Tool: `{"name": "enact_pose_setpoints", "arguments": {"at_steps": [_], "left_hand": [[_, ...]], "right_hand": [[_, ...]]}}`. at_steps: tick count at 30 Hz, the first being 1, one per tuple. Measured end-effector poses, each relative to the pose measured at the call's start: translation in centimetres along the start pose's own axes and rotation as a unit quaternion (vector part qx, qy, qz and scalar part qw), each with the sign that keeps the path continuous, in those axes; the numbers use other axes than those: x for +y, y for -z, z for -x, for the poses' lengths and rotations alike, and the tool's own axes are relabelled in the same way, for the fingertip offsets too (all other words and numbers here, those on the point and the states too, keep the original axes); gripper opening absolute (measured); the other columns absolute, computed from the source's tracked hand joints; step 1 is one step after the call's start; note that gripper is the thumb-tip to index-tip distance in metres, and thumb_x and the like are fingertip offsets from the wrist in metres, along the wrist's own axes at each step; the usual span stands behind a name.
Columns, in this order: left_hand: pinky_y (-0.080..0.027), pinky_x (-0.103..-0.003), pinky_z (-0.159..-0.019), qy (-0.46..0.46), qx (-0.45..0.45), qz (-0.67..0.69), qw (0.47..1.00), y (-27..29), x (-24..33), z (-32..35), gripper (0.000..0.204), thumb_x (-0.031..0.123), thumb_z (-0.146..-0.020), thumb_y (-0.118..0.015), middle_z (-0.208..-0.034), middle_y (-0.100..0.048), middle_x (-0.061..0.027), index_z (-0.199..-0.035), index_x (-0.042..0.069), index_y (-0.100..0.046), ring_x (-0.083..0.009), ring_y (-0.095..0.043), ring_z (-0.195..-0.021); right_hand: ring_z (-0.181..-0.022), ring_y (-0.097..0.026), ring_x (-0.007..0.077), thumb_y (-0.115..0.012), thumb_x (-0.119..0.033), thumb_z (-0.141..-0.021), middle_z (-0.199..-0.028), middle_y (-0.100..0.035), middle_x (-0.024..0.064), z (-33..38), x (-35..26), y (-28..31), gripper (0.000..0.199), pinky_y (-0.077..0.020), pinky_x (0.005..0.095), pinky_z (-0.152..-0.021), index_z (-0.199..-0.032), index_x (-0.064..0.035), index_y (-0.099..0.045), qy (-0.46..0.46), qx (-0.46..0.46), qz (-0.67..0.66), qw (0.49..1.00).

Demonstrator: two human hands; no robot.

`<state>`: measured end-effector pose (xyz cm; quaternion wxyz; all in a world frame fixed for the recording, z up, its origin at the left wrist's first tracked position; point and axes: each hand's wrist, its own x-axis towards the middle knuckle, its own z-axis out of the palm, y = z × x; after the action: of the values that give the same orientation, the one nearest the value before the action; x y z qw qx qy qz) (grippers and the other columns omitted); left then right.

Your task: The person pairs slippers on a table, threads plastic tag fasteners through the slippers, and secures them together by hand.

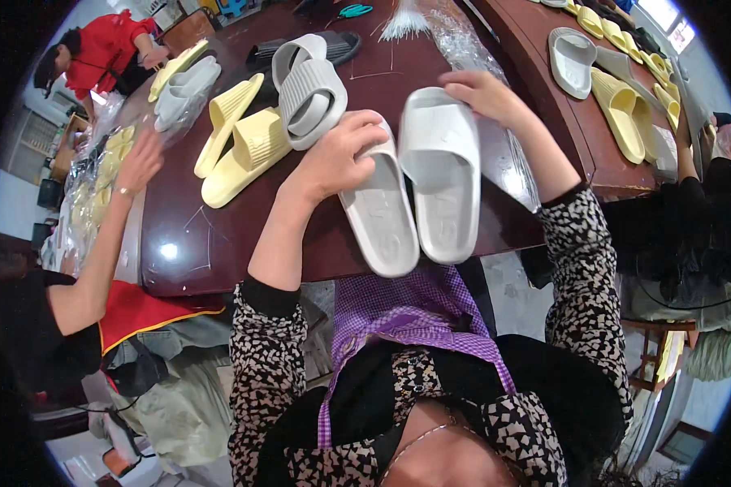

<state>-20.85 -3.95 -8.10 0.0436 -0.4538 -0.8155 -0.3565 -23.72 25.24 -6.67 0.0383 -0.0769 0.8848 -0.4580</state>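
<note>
Two light grey slide slippers lie side by side at the near edge of the dark red table, heels toward me. My left hand [341, 154] is closed over the strap end of the left grey slipper [383, 223]. At the toe of the right grey slipper [444, 199], my right hand [486, 99] grips the edge, its fingers curled over the rim. Just left of my left hand, a pair of darker grey slippers [310, 89] sits nested together. Next to these lies a yellow pair, one yellow slipper [248, 158] nearest me.
Dark slippers [341, 47], a bundle of white plastic ties [404, 20], teal scissors [355, 11] and clear plastic bags [463, 45] lie farther back. At left, a co-worker's hand [140, 162] reaches over bagged slippers. More yellow slippers [617, 105] cover the right-hand table.
</note>
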Motion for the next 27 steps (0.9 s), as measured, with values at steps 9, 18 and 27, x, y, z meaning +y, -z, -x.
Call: {"name": "enact_pose_setpoints", "arguments": {"at_steps": [9,18,27], "left_hand": [[-0.039,-0.037,-0.097,-0.008,0.003,-0.106,0.994,0.1,0.6,-0.4,0.038,-0.001,-0.073,-0.053,-0.126,-0.049,-0.0154,-0.11,0.004,-0.057,-0.0314,-0.046,-0.118],[-0.036,-0.048,-0.096,0.042,0.094,-0.34,0.935,1.8,0.6,0.1,0.06,0.008,-0.069,-0.069,-0.14,-0.035,-0.014,-0.126,0.012,-0.05,-0.0396,-0.035,-0.125],[-0.037,-0.049,-0.094,0.073,-0.009,-0.407,0.91,3.2,-0.2,0.6,0.067,0.005,-0.07,-0.067,-0.145,-0.029,-0.0112,-0.131,0.02,-0.046,-0.0407,-0.034,-0.126]], "right_hand": [[-0.085,-0.058,0.01,-0.057,-0.015,-0.089,-0.095,-0.065,0.0057,1.5,1.8,-0.8,0.031,-0.0477,0.025,-0.075,-0.116,0.0003,-0.058,0.172,0.107,-0.041,0.978],[-0.078,-0.06,0.0105,-0.059,-0.011,-0.086,-0.086,-0.066,0.0049,8.1,6.1,6.5,0.023,-0.0483,0.0255,-0.071,-0.104,0.0021,-0.063,0.001,0.215,0.047,0.975],[-0.081,-0.064,0.0263,-0.062,-0.016,-0.08,-0.085,-0.066,0.0162,5.9,6.7,3.5,0.021,-0.0494,0.0356,-0.073,-0.094,-0.0011,-0.066,0.028,0.165,0.166,0.972]]}}
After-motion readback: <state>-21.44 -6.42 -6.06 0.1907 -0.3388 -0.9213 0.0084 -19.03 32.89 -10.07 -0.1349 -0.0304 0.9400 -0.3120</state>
